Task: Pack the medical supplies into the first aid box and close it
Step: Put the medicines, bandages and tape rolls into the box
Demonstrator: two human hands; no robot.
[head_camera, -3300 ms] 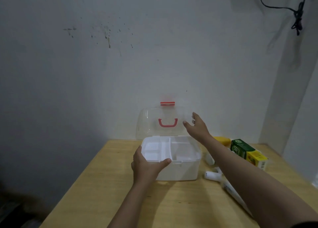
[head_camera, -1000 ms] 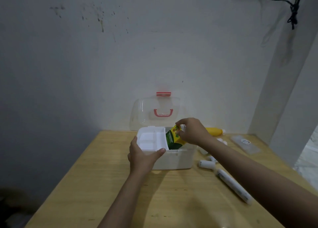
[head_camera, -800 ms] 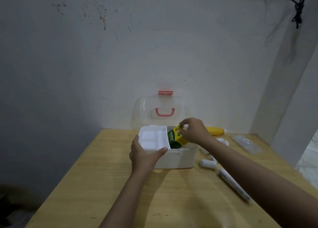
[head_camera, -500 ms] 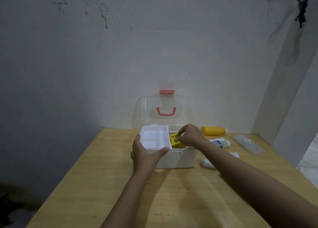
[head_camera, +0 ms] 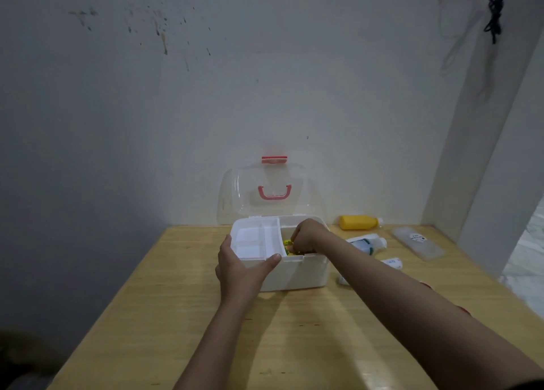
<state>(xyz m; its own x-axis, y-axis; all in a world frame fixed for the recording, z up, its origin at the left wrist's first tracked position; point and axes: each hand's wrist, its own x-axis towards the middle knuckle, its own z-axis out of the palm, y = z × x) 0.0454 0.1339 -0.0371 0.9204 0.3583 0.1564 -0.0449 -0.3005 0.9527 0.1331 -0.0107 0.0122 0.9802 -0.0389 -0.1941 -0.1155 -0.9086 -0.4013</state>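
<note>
Pushing down into the right half of the first aid box [head_camera: 303, 274], the right hand [head_camera: 306, 236] is curled around the yellow and green carton [head_camera: 287, 246]; a second ago the carton stood tilted above the rim, and now only a yellow corner shows beside the divided tray [head_camera: 253, 239]. The left hand [head_camera: 240, 267] has not moved, its fingers spread around the box's front left corner, thumb on the rim. The clear lid [head_camera: 273, 192] stands open against the stained grey wall [head_camera: 206, 95]. On the wooden table [head_camera: 176, 316], right of the box, lie a yellow bottle [head_camera: 357, 222], a white bottle [head_camera: 368, 242], a small white tube [head_camera: 393, 263] and a flat clear case [head_camera: 418, 242]. A black cable [head_camera: 494, 12] hangs in the upper right corner.
</note>
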